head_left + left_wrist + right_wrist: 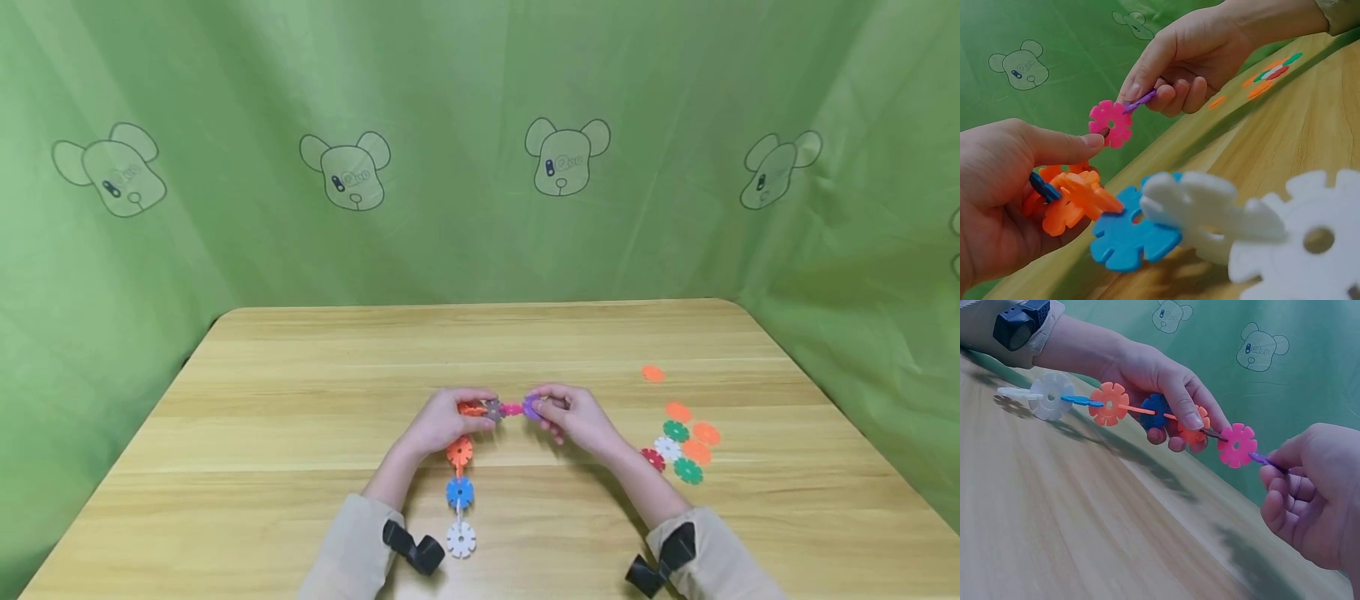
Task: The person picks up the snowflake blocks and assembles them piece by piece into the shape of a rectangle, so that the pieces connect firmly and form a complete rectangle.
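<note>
A chain of notched plastic snowflake discs stretches between both hands. My left hand (pixel 441 422) grips the chain around its brown disc (pixel 493 410) and orange disc (pixel 1194 425). Beyond those fingertips a pink disc (pixel 1238 445) stands slotted onto the brown one. My right hand (pixel 579 418) pinches a purple disc (pixel 531 407), whose edge meets the pink disc; whether it is fully slotted in, I cannot tell. From the left hand the chain runs toward me through a dark blue disc (pixel 1156 411), an orange disc (pixel 460 452), a blue disc (pixel 460 492) and a white end disc (pixel 461 540).
Loose discs lie on the wooden table (pixel 300 375) to the right: several orange, such as one orange disc (pixel 653 374) farther back, green discs (pixel 688 471), a white disc (pixel 667 448) and a red disc (pixel 652 459). A green curtain (pixel 465 233) surrounds the table.
</note>
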`<state>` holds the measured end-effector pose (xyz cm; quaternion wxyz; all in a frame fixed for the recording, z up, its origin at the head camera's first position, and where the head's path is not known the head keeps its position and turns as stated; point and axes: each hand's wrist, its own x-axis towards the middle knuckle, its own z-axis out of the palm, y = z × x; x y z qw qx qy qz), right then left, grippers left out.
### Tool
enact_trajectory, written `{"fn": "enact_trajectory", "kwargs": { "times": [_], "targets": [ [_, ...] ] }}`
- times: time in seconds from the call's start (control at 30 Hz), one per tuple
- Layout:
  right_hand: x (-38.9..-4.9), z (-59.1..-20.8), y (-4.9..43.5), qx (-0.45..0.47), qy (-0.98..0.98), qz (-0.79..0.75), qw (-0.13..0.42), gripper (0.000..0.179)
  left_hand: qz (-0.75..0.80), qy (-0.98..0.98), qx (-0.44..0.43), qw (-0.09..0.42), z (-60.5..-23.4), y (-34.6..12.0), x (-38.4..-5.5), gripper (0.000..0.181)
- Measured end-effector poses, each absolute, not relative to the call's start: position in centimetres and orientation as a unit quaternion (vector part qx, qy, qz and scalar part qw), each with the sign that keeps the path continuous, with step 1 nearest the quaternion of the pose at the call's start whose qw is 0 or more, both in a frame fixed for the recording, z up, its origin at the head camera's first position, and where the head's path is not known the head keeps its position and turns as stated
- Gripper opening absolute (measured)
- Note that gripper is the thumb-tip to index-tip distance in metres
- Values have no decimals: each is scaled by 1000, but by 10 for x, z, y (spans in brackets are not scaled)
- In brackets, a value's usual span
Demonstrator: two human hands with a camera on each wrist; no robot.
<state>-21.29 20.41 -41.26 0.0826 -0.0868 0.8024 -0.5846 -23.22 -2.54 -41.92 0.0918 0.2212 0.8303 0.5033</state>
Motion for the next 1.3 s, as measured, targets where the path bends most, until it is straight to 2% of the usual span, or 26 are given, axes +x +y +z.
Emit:
{"fn": "enact_trajectory", "kwargs": {
  "times": [0.27, 0.5, 0.73, 1.0, 1.3],
  "targets": [
    [-207, -412, 200, -91, 807, -579, 77, 33, 505, 828, 221, 99, -420, -23, -231, 40],
    [-205, -417, 194, -72, 809, -581, 57, 27, 514, 824, 219, 96, -420, -19, -229, 39],
    [-212, -415, 195, -87, 826, -555, 40, 32, 511, 826, 218, 95, -416, -18, -227, 41],
    [-212, -415, 189, -105, 845, -519, 68, 33, 498, 827, 224, 134, -421, -19, -228, 43],
    [-214, -415, 174, -82, 808, -581, 59, 26, 583, 764, 206, 183, -424, -17, -230, 45]
  ]
}}
